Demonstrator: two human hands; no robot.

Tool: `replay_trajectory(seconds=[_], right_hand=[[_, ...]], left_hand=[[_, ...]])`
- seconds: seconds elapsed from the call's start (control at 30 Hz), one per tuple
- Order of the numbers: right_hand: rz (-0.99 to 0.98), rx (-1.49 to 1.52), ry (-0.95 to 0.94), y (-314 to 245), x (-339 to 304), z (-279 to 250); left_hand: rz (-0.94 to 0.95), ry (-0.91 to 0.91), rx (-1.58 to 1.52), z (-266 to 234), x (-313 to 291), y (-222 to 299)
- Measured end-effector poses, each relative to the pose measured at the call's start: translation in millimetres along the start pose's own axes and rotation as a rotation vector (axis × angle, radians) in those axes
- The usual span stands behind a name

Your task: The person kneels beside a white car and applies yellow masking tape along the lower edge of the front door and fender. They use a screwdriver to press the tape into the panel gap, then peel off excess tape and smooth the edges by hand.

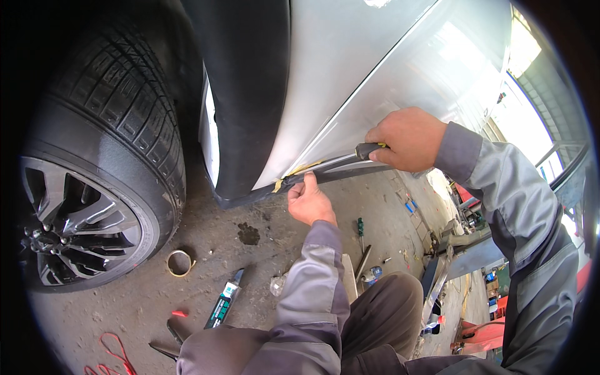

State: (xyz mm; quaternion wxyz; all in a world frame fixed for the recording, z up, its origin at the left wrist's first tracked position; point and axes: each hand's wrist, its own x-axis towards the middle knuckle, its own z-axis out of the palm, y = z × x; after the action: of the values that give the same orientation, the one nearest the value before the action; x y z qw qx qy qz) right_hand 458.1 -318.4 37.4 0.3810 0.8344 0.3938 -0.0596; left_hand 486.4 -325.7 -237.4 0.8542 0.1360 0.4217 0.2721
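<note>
A screwdriver point(367, 150) with a black and yellow handle is gripped in my right hand point(409, 139). Its metal shaft slants left and down along the bottom of the silver car panel point(350, 81), the tip end close to my left hand point(311, 203). There, my left thumb is raised against the black sill trim point(350, 174), with the other fingers curled and partly hidden at its lower edge. Yellow tape point(278, 185) sticks to the panel's lower corner beside the thumb. Just left of it runs the black wheel arch trim point(249, 106).
A wheel with a black tyre point(134, 119) stands at the left. On the concrete floor lie a tape roll point(180, 263), a sealant tube point(224, 305), a green-handled screwdriver point(360, 228) and a red cord point(115, 356). Metal parts and red equipment point(484, 337) crowd the right side.
</note>
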Motion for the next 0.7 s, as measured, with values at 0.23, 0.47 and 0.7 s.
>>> replay_trajectory(seconds=[0.23, 0.47, 0.7], right_hand=[[0.007, 0.006, 0.016, 1.6, -4.2, -0.5], [0.010, -0.017, 0.006, -0.9, -10.2, -0.2], [0.017, 0.009, -0.007, -6.2, -23.6, -3.3]], left_hand=[[-0.003, -0.008, -0.018, 0.2, 0.9, -0.8], [0.012, 0.010, -0.059, 1.6, -2.0, 3.1], [0.029, -0.053, -0.084, -2.8, 5.0, -7.1]])
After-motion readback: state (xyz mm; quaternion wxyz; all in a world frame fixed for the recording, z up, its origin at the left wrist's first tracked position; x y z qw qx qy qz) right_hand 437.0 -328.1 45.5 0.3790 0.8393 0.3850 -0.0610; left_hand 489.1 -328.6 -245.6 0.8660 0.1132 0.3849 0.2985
